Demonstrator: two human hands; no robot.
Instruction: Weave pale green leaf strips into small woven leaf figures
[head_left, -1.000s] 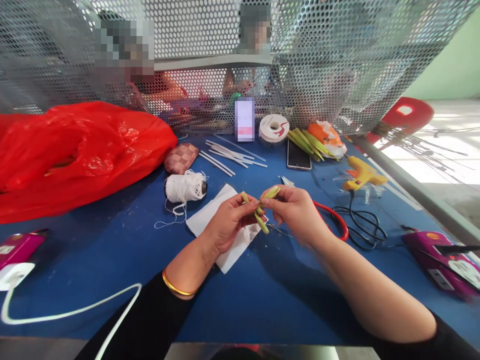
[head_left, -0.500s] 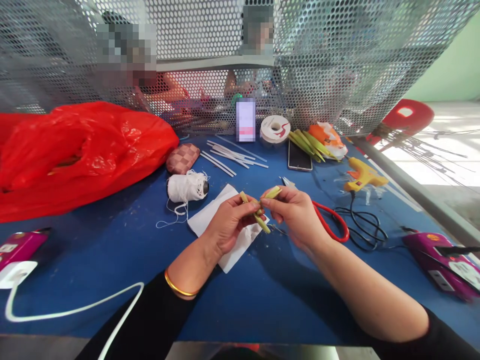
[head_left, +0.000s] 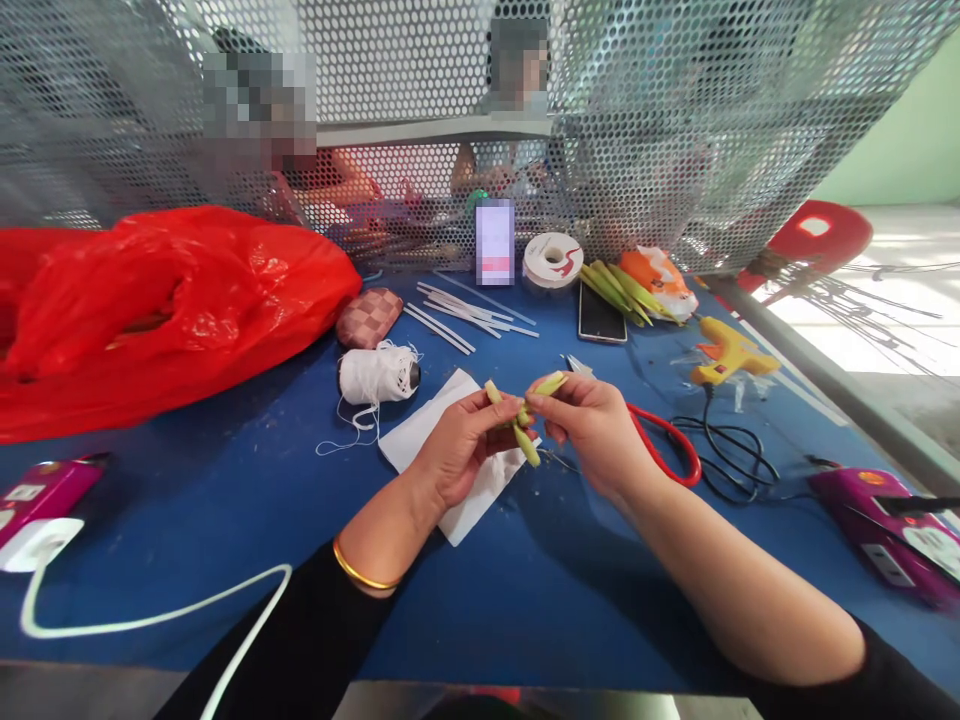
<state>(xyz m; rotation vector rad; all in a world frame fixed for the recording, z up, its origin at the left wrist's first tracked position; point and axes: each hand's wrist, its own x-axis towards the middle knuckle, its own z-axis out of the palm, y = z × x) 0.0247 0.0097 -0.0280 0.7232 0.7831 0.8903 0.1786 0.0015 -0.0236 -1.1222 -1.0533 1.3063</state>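
Observation:
Over a sheet of white paper [head_left: 420, 430] my two hands meet at a small piece of pale yellow-green leaf-like strips [head_left: 528, 447]. My left hand [head_left: 459, 450] pinches it where the strips cross; one end sticks up past the thumb and another hangs down. With thumb and forefinger my right hand [head_left: 596, 430] grips the strip that points up to the right. Their fingertips nearly touch, and the join is partly hidden. Scissors with red handles [head_left: 679, 470] lie under and beside my right hand, blade tips showing beyond it. A white thread spool [head_left: 375, 375] lies left of the paper.
At the back are white sticks [head_left: 469, 312], a ribbon roll [head_left: 553, 262], a lit phone [head_left: 495, 240], and green leaf strips [head_left: 619, 292] over a dark phone [head_left: 600, 318]. A yellow glue gun [head_left: 727, 355] trails its black cord; a red bag [head_left: 225, 290] fills the left. People sit behind the mesh.
The view has shifted slightly. The hanging end of the leaf piece has turned a little; both hands keep their grip in nearly the same place.

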